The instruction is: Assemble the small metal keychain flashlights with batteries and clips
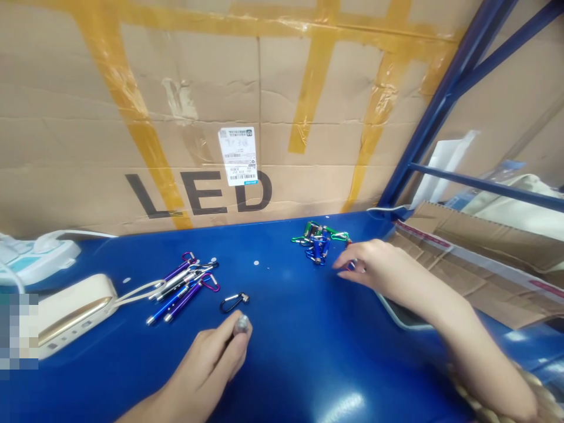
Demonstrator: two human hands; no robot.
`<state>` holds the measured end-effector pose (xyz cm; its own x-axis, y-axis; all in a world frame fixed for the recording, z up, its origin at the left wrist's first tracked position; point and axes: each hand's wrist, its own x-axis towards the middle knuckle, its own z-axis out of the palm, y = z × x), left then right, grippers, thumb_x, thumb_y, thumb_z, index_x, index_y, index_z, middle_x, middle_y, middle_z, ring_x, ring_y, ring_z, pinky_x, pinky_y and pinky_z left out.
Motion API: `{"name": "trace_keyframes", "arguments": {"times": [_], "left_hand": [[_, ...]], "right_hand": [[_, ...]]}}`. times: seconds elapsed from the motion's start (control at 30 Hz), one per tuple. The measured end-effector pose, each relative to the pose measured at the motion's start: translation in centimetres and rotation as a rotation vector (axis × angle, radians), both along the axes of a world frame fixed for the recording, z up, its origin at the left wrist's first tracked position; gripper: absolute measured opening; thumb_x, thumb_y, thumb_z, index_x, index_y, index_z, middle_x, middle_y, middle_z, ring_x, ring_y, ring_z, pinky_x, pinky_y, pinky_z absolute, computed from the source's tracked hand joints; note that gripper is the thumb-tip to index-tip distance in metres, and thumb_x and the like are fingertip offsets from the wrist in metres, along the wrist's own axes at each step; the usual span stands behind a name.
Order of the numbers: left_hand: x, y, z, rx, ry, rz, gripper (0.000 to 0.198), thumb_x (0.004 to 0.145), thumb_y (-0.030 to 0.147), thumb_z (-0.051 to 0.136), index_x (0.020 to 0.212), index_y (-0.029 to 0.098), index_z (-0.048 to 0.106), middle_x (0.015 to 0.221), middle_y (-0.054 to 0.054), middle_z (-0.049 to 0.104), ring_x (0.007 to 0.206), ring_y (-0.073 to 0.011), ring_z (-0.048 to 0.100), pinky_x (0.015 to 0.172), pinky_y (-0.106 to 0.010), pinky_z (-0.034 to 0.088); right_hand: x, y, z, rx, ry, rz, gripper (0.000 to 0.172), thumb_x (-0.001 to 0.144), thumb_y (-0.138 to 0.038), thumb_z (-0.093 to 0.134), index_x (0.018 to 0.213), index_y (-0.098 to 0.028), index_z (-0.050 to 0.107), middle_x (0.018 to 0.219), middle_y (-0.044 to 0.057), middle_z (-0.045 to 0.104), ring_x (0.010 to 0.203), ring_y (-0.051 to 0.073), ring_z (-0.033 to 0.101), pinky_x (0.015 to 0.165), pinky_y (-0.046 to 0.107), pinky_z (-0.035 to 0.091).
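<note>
My left hand is closed around a small pen-like torch with a silver end showing at the top. A black carabiner lies just above it on the blue table. My right hand hovers at the right with thumb and forefinger apart; the other fingers are curled and partly hidden. Left of its fingertips lies a pile of green and blue carabiners with short torches. Several slim torches in purple, blue, black and silver, with carabiners, lie left of centre.
A white power bank with a strap and a power strip are at the left. A large cardboard box stands behind. At the right are an opened carton, a dark tray-like object and a blue metal frame.
</note>
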<state>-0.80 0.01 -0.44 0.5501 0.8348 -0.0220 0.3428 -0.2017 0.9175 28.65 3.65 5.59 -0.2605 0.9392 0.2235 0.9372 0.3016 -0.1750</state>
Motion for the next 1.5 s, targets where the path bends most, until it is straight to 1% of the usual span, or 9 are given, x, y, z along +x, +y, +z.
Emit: {"name": "trace_keyframes", "arguments": {"times": [0.07,0.13,0.27,0.53,0.73,0.87,1.0,1.17,1.5], "left_hand": [[0.0,0.0,0.0,0.001,-0.026,0.017,0.037,0.093,0.048,0.023,0.070,0.021,0.034,0.055,0.005,0.032,0.050,-0.0103,0.026,0.049,-0.024,0.026],[0.0,0.0,-0.1,0.002,-0.032,-0.003,0.038,0.093,0.048,0.024,0.070,0.021,0.036,0.055,0.005,0.033,0.050,-0.0101,0.028,0.049,-0.024,0.027],[0.0,0.2,0.0,0.001,-0.032,-0.025,0.038,0.093,0.048,0.025,0.071,0.020,0.039,0.056,0.005,0.036,0.050,-0.0099,0.032,0.051,-0.024,0.029],[0.1,0.0,0.2,0.011,0.024,0.024,0.039,0.092,0.050,0.028,0.069,0.020,0.040,0.055,0.005,0.036,0.050,-0.0096,0.032,0.051,-0.024,0.028],[-0.1,0.5,-0.2,0.169,0.069,-0.134,0.034,0.094,0.039,0.027,0.068,0.020,0.038,0.055,0.006,0.035,0.047,-0.0082,0.032,0.048,-0.023,0.025],[0.0,0.5,-0.2,0.177,0.075,-0.126,0.033,0.094,0.038,0.027,0.068,0.020,0.038,0.054,0.006,0.033,0.046,-0.0080,0.031,0.048,-0.023,0.024],[0.1,0.1,0.0,0.139,0.066,-0.080,0.034,0.094,0.041,0.028,0.070,0.020,0.039,0.055,0.006,0.033,0.047,-0.0080,0.031,0.048,-0.024,0.024],[0.3,-0.1,0.4,0.084,0.062,-0.046,0.036,0.093,0.045,0.028,0.070,0.020,0.039,0.055,0.006,0.035,0.048,-0.0085,0.031,0.050,-0.025,0.025],[0.2,0.3,0.8,0.125,0.158,-0.049,0.025,0.093,0.032,0.027,0.085,0.021,0.048,0.061,0.004,0.043,0.057,-0.0112,0.042,0.058,-0.023,0.035]], "right_hand": [[2.0,1.3,-0.8,-0.053,-0.118,-0.108,0.016,0.062,-0.013,0.071,0.072,-0.026,0.072,0.071,0.000,0.069,0.061,0.017,0.063,0.050,0.025,0.044],[3.0,2.2,-1.4,-0.175,-0.098,-0.076,0.019,0.059,-0.013,0.072,0.074,-0.025,0.073,0.072,0.000,0.069,0.059,0.017,0.063,0.049,0.024,0.045],[3.1,3.1,-1.8,-0.372,0.071,0.031,0.011,0.070,-0.016,0.065,0.077,-0.019,0.072,0.063,0.001,0.068,0.052,0.014,0.063,0.048,0.022,0.048],[3.4,3.1,-2.5,-0.358,0.175,0.071,0.013,0.069,-0.008,0.063,0.075,-0.016,0.071,0.072,0.005,0.072,0.062,0.016,0.067,0.058,0.023,0.053],[0.9,2.3,-3.5,-0.306,0.231,0.203,0.011,0.079,-0.020,0.060,0.081,-0.017,0.071,0.075,0.004,0.071,0.064,0.014,0.065,0.063,0.024,0.052],[-1.4,1.3,-3.7,-0.309,0.242,0.208,0.019,0.079,-0.029,0.064,0.094,-0.017,0.068,0.073,0.002,0.067,0.063,0.013,0.062,0.061,0.024,0.049],[-2.4,1.0,-4.1,-0.218,0.231,0.197,0.031,0.077,-0.039,0.066,0.103,-0.021,0.066,0.087,0.003,0.066,0.064,0.013,0.061,0.057,0.023,0.047],[-2.7,1.4,-4.3,-0.193,0.241,0.211,0.013,0.081,-0.028,0.062,0.088,-0.021,0.072,0.088,0.004,0.067,0.067,0.013,0.062,0.065,0.025,0.049],[-3.6,1.2,-4.5,-0.185,0.332,0.193,0.010,0.078,-0.028,0.066,0.078,-0.020,0.070,0.077,0.001,0.070,0.060,0.011,0.061,0.056,0.021,0.048]]}}
